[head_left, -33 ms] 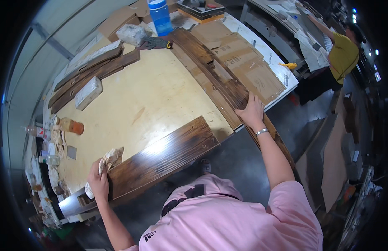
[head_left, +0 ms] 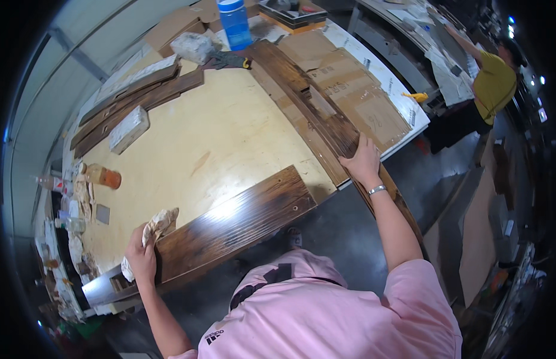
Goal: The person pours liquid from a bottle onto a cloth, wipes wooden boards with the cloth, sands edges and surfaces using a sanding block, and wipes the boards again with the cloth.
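My left hand (head_left: 141, 254) is closed round a crumpled, stained white rag (head_left: 161, 224), at the near edge of a glossy dark brown wooden plank (head_left: 242, 212). That plank lies along the table's near edge, with small holes at its right end. Over on the right, my right hand (head_left: 363, 163) is wrapped round a long dark wooden board (head_left: 335, 125), which has a rectangular cutout and rests on cardboard. The board sticks out past the table's edge under my right forearm. How far my left fingers reach under the rag is hidden.
Several dark boards (head_left: 137, 107) and a whitish block (head_left: 129, 129) lie at the far left of the pale tabletop (head_left: 224, 131). A blue bottle (head_left: 234, 27) and a dark glove (head_left: 230, 60) stand or lie at the back. Bottles of liquid (head_left: 103, 176) line the left. Another person (head_left: 493, 87) works at right.
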`<state>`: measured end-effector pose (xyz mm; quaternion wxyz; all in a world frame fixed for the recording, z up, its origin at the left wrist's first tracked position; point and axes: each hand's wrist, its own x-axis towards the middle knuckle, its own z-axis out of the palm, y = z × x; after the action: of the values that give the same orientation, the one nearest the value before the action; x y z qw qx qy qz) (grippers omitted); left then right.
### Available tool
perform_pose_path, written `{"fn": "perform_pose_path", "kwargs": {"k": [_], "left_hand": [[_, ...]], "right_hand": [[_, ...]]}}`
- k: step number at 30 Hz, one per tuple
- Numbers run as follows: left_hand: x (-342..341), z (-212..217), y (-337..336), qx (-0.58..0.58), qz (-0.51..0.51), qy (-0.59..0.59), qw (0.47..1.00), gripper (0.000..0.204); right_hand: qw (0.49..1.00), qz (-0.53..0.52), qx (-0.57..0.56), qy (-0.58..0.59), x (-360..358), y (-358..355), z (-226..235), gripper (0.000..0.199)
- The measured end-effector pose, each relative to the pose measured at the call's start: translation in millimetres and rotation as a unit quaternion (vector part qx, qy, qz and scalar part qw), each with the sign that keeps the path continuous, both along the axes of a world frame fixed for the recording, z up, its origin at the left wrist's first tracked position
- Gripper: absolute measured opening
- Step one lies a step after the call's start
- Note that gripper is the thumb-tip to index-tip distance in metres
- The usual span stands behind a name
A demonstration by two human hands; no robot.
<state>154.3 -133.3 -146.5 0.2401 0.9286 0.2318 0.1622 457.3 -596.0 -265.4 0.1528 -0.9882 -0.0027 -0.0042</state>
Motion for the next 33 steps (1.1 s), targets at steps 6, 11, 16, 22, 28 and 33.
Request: {"fn": "perform_pose_path", "kwargs": {"k": [6, 11, 16, 22, 28, 33], "left_hand": [[-18.7, -12.4, 21.8, -0.002, -0.043, -0.074, 0.996, 0.037], [-33.8, 9.9, 27.9, -0.148, 0.023, -0.271, 0.951, 0.044], [-157.9, 51.1, 91.5, -0.181, 0.091, -0.403, 0.892, 0.04], [-387.6, 37.9, 260.8, -0.209, 0.194, -0.561, 0.777, 0.039], [-465.4, -5.6, 362.0, -0.279, 0.348, -0.606, 0.659, 0.024], [-380.9, 9.0, 331.2, -0.364, 0.126, -0.604, 0.697, 0.017]], "right_hand": [[0.99, 0.061, 0.08, -0.104, 18.7, -1.0, -31.4, 0.077], [0.936, 0.054, 0.281, -0.204, 61.6, -48.9, -60.1, 0.045], [0.925, 0.027, 0.298, -0.235, -4.7, 15.6, 51.8, 0.035], [0.871, 0.119, 0.365, -0.305, -186.1, 235.4, 134.6, 0.022], [0.836, 0.319, 0.446, 0.031, -400.5, 494.7, 151.7, 0.022], [0.676, 0.457, 0.497, 0.297, -492.9, 642.9, 165.1, 0.112]]}}
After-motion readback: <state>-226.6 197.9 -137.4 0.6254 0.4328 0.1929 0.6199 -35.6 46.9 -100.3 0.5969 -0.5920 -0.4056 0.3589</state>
